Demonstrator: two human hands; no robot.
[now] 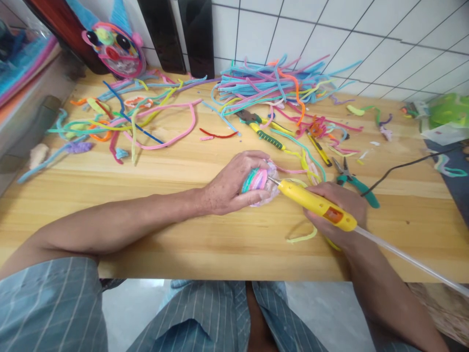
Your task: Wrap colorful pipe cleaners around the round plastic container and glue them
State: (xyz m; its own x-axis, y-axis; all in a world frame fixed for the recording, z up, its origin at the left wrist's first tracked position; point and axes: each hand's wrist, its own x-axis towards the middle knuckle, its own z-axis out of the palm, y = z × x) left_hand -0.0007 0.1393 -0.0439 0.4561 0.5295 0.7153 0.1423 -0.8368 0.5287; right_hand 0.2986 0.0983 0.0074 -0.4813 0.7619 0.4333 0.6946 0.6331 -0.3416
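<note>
My left hand [238, 183] is wrapped around a small round craft piece [258, 180] made of pink, teal and lilac pipe cleaners, holding it on the wooden table. In my right hand [340, 203] is a yellow hot glue gun [315, 201], with a clear glue stick [410, 261] trailing out of its back end. Its metal nozzle [273, 181] points left and touches or nearly touches the craft piece's right side. A pale yellow pipe cleaner [304, 238] curls out below my right hand.
Teal-handled pliers [359, 188] lie right of my right hand, near a black cord [403, 166]. Green-yellow pliers [266, 134] and a yellow cutter [319, 148] lie beyond. Pipe cleaners [264, 85] are heaped by the tiled wall; a colourful figure [119, 51] stands back left.
</note>
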